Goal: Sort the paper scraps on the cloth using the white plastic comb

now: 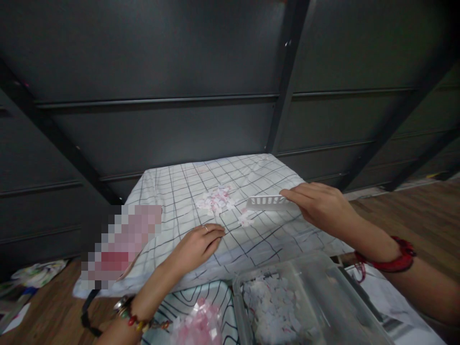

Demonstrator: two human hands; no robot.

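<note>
My right hand (318,206) pinches the right end of a white slotted plastic tray (264,203), held on edge just over the checked tablecloth (179,191). Left of the tray lies a loose pile of small white and pink paper scraps (216,199). A smaller heap of scraps (246,221) sits below the tray's left end. My left hand (200,243) rests on the cloth in front of the larger pile, fingers stretched out and holding nothing.
Near me stands a clear plastic box (323,287) containing many pale paper scraps. Beside it, a clear bag of pink pieces (199,321) lies on a striped cloth (224,292). A pixelated object (125,244) covers the table's left edge. Dark panels (172,129) rise behind.
</note>
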